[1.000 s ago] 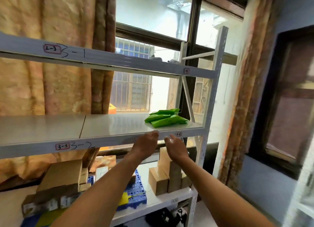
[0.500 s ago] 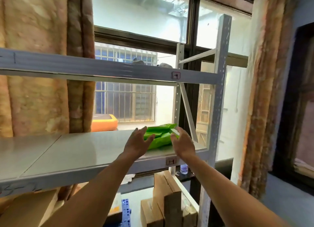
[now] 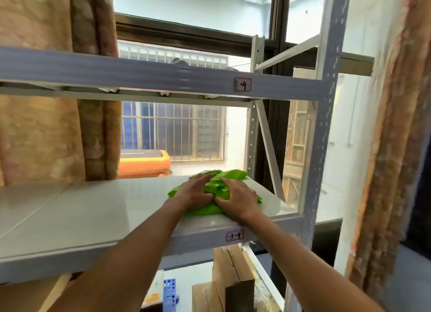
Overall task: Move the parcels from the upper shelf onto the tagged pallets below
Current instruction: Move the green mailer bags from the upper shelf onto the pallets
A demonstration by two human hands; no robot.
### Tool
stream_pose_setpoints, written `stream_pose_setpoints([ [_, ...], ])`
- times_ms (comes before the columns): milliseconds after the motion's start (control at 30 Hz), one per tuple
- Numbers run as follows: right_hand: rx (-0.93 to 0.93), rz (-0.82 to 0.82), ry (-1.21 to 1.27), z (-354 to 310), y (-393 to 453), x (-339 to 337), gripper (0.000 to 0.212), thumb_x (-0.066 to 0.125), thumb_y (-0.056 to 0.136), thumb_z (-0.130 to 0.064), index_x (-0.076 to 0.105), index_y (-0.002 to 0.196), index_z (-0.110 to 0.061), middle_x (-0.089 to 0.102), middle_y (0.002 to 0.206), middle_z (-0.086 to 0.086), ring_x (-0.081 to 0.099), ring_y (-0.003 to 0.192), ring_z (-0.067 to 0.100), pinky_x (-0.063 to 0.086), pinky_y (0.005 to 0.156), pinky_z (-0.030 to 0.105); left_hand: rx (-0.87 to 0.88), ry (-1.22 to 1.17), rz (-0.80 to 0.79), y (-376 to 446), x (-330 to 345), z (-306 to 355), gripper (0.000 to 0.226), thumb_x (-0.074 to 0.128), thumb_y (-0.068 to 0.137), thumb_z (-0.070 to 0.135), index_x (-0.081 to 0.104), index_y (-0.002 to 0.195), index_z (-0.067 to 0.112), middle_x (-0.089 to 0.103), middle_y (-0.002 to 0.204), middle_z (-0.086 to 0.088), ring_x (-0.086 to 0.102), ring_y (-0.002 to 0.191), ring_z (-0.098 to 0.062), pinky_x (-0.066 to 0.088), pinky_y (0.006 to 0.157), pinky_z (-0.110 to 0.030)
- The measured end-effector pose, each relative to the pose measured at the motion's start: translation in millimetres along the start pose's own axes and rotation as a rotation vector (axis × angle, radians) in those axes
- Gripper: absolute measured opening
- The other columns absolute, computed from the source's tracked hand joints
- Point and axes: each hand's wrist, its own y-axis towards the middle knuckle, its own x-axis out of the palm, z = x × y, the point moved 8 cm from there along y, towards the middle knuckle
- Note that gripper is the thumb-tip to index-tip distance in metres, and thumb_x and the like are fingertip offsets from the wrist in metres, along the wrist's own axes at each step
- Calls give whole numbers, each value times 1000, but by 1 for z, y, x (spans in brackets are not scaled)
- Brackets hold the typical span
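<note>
From my head view, both my hands lie palm-down on the stack of green plastic parcels (image 3: 215, 195) at the right end of the shelf (image 3: 93, 216), near its front edge, just above the tag (image 3: 235, 236). My left hand (image 3: 194, 192) covers the stack's left side with fingers spread flat; my right hand (image 3: 236, 198) covers the right side, thumbs nearly touching. Neither hand has closed around the parcels yet — they press on top.

To do this well, I judge I should slide my fingers under both edges and squeeze inward — the bags look slippery and loosely stacked, so the top ones could slide off. Below the shelf I see cardboard boxes (image 3: 228, 286) and a strip of blue pallet (image 3: 171, 295); its tag is hidden.
</note>
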Motion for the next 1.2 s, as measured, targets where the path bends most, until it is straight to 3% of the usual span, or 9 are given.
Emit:
stream_pose_setpoints([
  [167, 12, 40, 86, 0, -4, -3, 89, 53, 74, -64, 37, 154, -31, 53, 152, 1, 49, 141, 25, 37, 118, 51, -53, 77, 224, 3, -7, 2, 31, 54, 99, 35, 67, 127, 33, 64, 131, 1, 64, 118, -28, 51, 93, -43],
  [400, 97, 224, 412, 13, -14, -18, 94, 72, 79, -58, 28, 158, -31, 51, 151, 3, 47, 138, 24, 43, 112, 48, -86, -362, 791, -50, -92, -14, 37, 55, 94, 6, 73, 123, 22, 75, 116, -8, 68, 107, -33, 48, 83, -33],
  [533, 55, 367, 632, -6, -17, -42, 95, 80, 84, -50, 28, 159, -25, 48, 152, 9, 44, 138, 25, 40, 112, 47, 12, -437, 875, -84, -154, -18, 30, 56, 99, 7, 73, 123, 12, 75, 113, -10, 67, 105, -29, 49, 84, -26],
  [567, 74, 308, 800, -18, -16, -44, 95, 77, 83, -57, 27, 159, -29, 48, 153, 10, 46, 135, 26, 42, 109, 48, 46, -422, 899, -98, -166, -17, 29, 56, 99, 6, 73, 122, 11, 75, 113, -8, 67, 104, -26, 46, 82, -17],
  [633, 172, -12, 1321, -54, -14, -33, 96, 66, 76, -76, 34, 156, -34, 52, 152, 14, 53, 132, 31, 46, 106, 55, 187, -275, 936, -132, -183, -6, 31, 56, 97, -2, 72, 121, 9, 74, 112, -7, 65, 101, -20, 44, 82, -7],
  [733, 220, -474, 1801, -116, -26, -20, 96, 59, 74, -86, 54, 147, -24, 61, 143, 22, 56, 133, 44, 41, 105, 73, 454, 89, 848, -178, -177, 15, 37, 54, 91, -4, 71, 122, 7, 73, 118, -9, 68, 106, -26, 53, 93, -32],
  [833, 153, -612, 1831, -153, -39, -11, 99, 66, 73, -82, 57, 146, -16, 56, 148, 23, 52, 137, 46, 37, 112, 71, 534, 368, 766, -213, -170, 6, 42, 50, 89, 4, 74, 123, 9, 74, 122, -10, 68, 110, -32, 52, 97, -44],
  [967, 209, -697, 1763, -184, -55, 5, 90, 72, 74, -78, 68, 136, -12, 59, 146, 22, 59, 131, 45, 48, 107, 57, 464, 429, 682, -245, -175, -20, 42, 52, 88, 6, 75, 123, 9, 75, 119, -11, 70, 106, -35, 55, 94, -44],
  [1200, 274, -903, 1714, -236, -87, 33, 108, 76, 66, -81, 56, 146, -11, 55, 149, 24, 56, 131, 51, 43, 108, 67, 449, 449, 565, -281, -177, -53, 47, 76, 75, -7, 77, 119, 10, 77, 112, -9, 73, 97, -35, 58, 85, -43],
])
